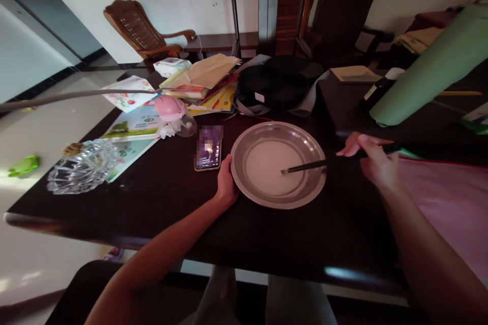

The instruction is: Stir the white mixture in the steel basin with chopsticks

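A round metal basin (316,155) stands on the dark table, with a pale, milky liquid (272,162) covering its bottom. My left hand (227,183) grips the basin's left rim, thumb on the edge and fingers hidden under its side. On the right, my right hand (375,157) is closed around dark chopsticks (308,165), held slanting over the basin's right rim. Their tips dip into the liquid near its middle. Just left of the basin lies a phone (208,148) with its screen lit.
A cut-glass bowl (82,167) sits at the left beside booklets (133,122) and a pink-lidded container (170,107). Stacked books (209,84) and a black bag (276,81) lie behind the basin. A tall green bottle (430,66) stands at the right, near pink cloth (446,208).
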The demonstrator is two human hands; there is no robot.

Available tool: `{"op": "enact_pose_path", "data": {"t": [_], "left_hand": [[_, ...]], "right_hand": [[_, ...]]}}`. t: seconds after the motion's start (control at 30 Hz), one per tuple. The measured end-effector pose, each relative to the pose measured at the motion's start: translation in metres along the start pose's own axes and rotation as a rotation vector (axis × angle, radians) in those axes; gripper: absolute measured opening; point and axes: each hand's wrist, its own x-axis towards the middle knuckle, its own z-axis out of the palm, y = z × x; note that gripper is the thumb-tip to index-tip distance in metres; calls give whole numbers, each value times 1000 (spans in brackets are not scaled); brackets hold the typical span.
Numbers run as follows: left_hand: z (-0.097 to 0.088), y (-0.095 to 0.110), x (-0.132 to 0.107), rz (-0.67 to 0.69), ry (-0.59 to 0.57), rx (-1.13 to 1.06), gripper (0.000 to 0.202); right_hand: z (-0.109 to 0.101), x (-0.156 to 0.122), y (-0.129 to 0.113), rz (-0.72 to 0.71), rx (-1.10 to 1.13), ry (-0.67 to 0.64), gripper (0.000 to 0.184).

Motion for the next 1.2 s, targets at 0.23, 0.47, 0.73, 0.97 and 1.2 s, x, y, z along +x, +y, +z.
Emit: {"op": "enact_pose_path", "data": {"t": [0.23, 0.47, 0.73, 0.97, 1.2], "left_hand": [[1, 0, -1, 5, -21, 11, 29], [-2, -1, 1, 8, -22, 16, 26], [-2, -1, 1, 16, -36, 16, 24], [-2, -1, 2, 17, -46, 13, 23], [-2, -2, 3, 9, -40, 10, 26]], "right_hand": [[12, -2, -7, -35, -168, -216, 25], [2, 0, -3, -38, -19, -82, 36], [6, 0, -5, 3, -125, -36, 29], [14, -3, -10, 1, -78, -233, 32], [2, 0, -4, -7, -77, 3, 34]]}}
